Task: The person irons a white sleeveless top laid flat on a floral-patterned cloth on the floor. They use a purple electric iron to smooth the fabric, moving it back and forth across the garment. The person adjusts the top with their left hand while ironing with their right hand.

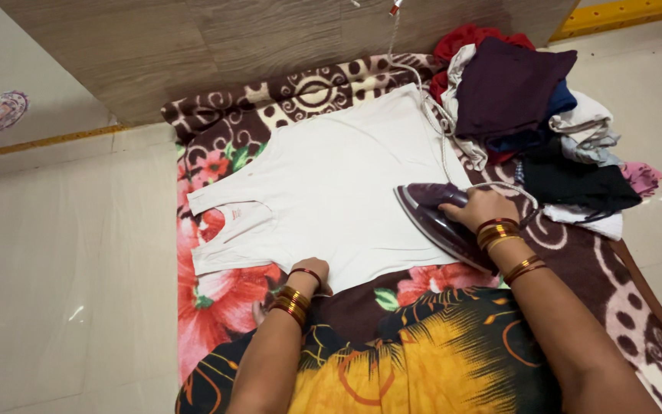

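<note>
A white sleeveless vest (pixel 331 192) lies flat on a floral blanket (pixel 216 299) spread on the floor. My right hand (pixel 483 207) grips the handle of a dark purple iron (pixel 434 218), which rests on the vest's right edge. Its white cord (pixel 430 107) runs up toward the wooden panel. My left hand (pixel 312 270) presses down on the vest's near hem, fingers spread flat. Both wrists wear gold and red bangles.
A heap of folded and loose clothes (pixel 534 123) sits at the blanket's far right. A wooden panel (pixel 231 38) stands behind the blanket. Pale floor tiles (pixel 63 253) surround it. My yellow and black patterned garment (pixel 423 360) covers the near edge.
</note>
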